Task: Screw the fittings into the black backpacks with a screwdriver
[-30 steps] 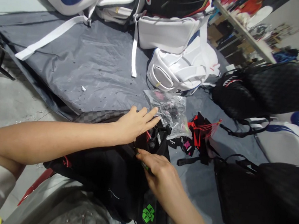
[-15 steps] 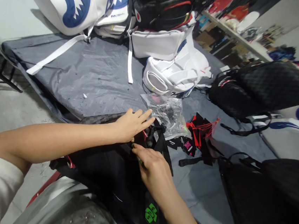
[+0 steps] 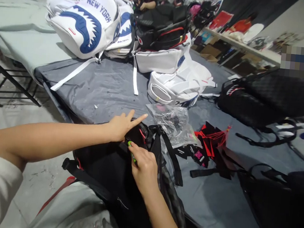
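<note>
The black backpack [image 3: 114, 167] lies at the near edge of the tabletop [image 3: 103, 84], its lower end cut off from view, long axis running away from the person. The left hand [image 3: 121, 125] rests open on its top, fingers spread. The right hand [image 3: 141, 166] pinches a small green item [image 3: 131, 151], mostly hidden
</note>
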The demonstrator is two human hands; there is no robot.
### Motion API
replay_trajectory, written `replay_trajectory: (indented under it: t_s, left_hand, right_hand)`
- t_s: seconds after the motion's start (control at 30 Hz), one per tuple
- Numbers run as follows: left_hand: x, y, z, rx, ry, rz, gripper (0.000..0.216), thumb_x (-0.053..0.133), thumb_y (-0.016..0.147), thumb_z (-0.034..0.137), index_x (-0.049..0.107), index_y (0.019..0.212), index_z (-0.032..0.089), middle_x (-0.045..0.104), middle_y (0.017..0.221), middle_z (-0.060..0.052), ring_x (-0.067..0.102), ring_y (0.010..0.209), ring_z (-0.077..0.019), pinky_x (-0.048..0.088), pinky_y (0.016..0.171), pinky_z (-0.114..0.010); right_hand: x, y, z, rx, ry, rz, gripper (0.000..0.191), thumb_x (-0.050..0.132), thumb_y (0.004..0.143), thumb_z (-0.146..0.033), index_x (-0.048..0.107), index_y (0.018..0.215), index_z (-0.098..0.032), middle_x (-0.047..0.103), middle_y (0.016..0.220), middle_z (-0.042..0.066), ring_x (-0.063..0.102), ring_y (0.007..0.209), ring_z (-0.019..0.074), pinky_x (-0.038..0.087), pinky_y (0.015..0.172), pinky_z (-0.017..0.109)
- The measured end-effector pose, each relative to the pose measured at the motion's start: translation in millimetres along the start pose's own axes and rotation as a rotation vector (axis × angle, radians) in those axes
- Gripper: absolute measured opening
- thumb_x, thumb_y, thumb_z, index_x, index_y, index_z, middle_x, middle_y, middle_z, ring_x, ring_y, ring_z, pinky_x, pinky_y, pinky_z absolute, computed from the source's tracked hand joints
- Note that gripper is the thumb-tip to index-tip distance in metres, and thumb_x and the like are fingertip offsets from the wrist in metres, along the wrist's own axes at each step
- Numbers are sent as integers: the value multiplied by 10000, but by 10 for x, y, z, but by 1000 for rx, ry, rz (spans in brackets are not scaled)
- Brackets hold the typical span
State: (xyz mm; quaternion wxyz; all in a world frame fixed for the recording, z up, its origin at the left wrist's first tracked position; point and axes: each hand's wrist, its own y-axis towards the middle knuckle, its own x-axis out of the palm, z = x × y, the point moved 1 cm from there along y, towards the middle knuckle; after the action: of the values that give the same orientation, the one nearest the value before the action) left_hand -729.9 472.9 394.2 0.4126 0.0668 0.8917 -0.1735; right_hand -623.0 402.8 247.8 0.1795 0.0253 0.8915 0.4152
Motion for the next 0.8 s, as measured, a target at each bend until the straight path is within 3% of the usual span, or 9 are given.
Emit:
replay_trajectory:
  t_s: [0.13, 0.3, 0.6, 0.7, 0.8]
  left_hand:
    - [70, 32, -8, 14, 14, 35, 1322, 816, 648, 301, -154, 1546, 303, 265, 1481, -178, 549, 1042, -317, 555, 734, -397]
    - [123, 21, -82, 115, -5, 84, 1152, 681, 762, 255, -165, 1543, 284, 264, 1475, -177, 555, 1037, -317, 546, 741, -406]
    - [74, 72, -177, 202, -107, -31, 1054, 552, 790, 136, -177, 1530, 318, 380, 1337, -141, 582, 1021, -261, 501, 754, -322]
    - [96, 86, -188, 199, -134, 2, 1051, 556, 792, 132, -166, 1531, 325, 375, 1354, -141, 581, 1051, -259, 497, 758, -308]
    - [75, 94, -187, 176, -158, -37, 1077, 557, 773, 98, -174, 1526, 340, 295, 1443, -165, 596, 1054, -269, 506, 751, -313]
  right_hand:
    - [48, -9, 35, -10, 31, 50, 363, 515, 843, 7, 603, 1146, -172, 624, 1246, 25, 603, 1073, 166, 404, 850, 316]
    - [113, 8, 56, 5, 77, 88, 380, 525, 840, 6, 594, 1165, -177, 621, 1252, 13, 616, 1073, 145, 424, 858, 303]
    - [-23, 46, 81, 37, 128, 87, 288, 528, 883, -72, 630, 1122, -197, 658, 1176, 1, 642, 1033, 118, 474, 841, 269]
    - [-3, 111, 69, 59, 86, 100, 225, 577, 879, -143, 656, 1084, -193, 694, 1064, 4, 670, 920, 137, 485, 768, 288]
    - [49, 152, 21, 70, 17, 170, 222, 599, 880, -173, 650, 1096, -175, 696, 1025, 14, 661, 880, 142, 466, 792, 306]
